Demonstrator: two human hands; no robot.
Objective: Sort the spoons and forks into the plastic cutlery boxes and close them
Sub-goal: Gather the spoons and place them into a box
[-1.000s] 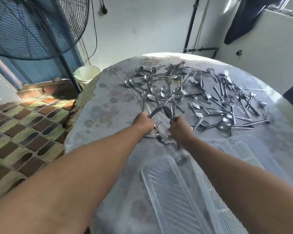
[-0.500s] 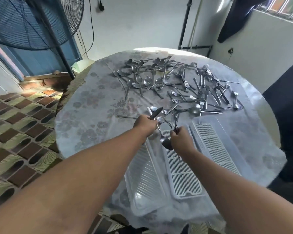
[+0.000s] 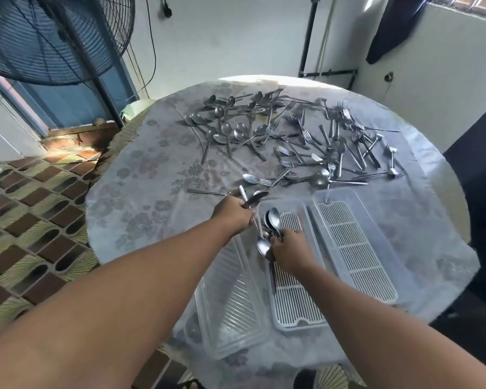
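My left hand (image 3: 233, 213) grips several spoons (image 3: 253, 199) just left of the middle cutlery box (image 3: 298, 318), their handles slanting down past its rim. Over that box, my right hand (image 3: 289, 249) holds a bunch of spoons (image 3: 272, 220) above the white slotted insert. A second open box (image 3: 376, 265) with a white insert lies to the right. A clear ribbed lid (image 3: 230, 299) lies left of the middle box. Loose spoons (image 3: 230, 130) and forks (image 3: 345, 136) are strewn over the far half of the round table (image 3: 141, 192).
A single spoon (image 3: 251, 178) and a handle (image 3: 205, 191) lie just beyond my left hand. A large floor fan (image 3: 54, 37) stands at the left beside the table. The tiled floor (image 3: 26, 209) lies on the left. Dark cloth (image 3: 396, 23) hangs at the back right.
Both hands drew back from the pile toward me with their spoons. My right hand now hovers over the middle box; my left hand sits beside its far left corner.
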